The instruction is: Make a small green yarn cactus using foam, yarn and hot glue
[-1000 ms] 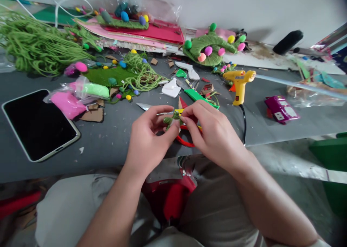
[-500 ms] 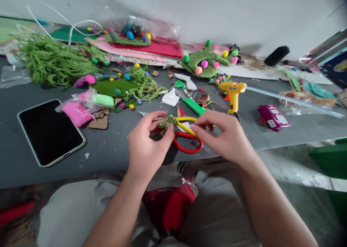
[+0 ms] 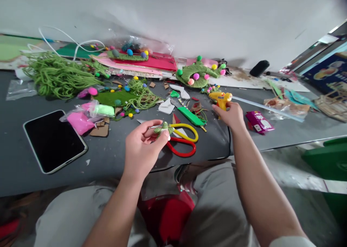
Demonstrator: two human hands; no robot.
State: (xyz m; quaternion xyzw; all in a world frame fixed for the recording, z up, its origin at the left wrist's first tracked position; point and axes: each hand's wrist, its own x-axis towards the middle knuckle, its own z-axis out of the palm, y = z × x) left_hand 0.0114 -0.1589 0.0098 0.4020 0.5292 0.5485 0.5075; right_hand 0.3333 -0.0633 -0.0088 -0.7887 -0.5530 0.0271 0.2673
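Observation:
My left hand [image 3: 145, 146] pinches a small green yarn-wrapped piece [image 3: 164, 128] with some white on its underside, above the grey table near its front edge. Just beside it lie scissors [image 3: 184, 155] with one red and one yellow handle loop; my left hand partly hides their blades. My right hand [image 3: 231, 114] is closed round the handle of the yellow glue gun [image 3: 221, 98], which has a long clear glue stick [image 3: 268, 109] sticking out of its back. A green cutter [image 3: 189, 116] lies between the hands.
At the left are a tablet [image 3: 55, 142], a pink packet [image 3: 80, 122] and a heap of green yarn [image 3: 58, 77]. A yarn-wrapped wreath with pompoms [image 3: 199, 74] lies at the back. A purple packet [image 3: 259, 122] is at the right, with a black cable [image 3: 230, 142] near the edge.
My right hand has moved away from the green piece, to the right and forward, and has taken hold of the glue gun. My left hand still holds the piece. The view has shifted slightly.

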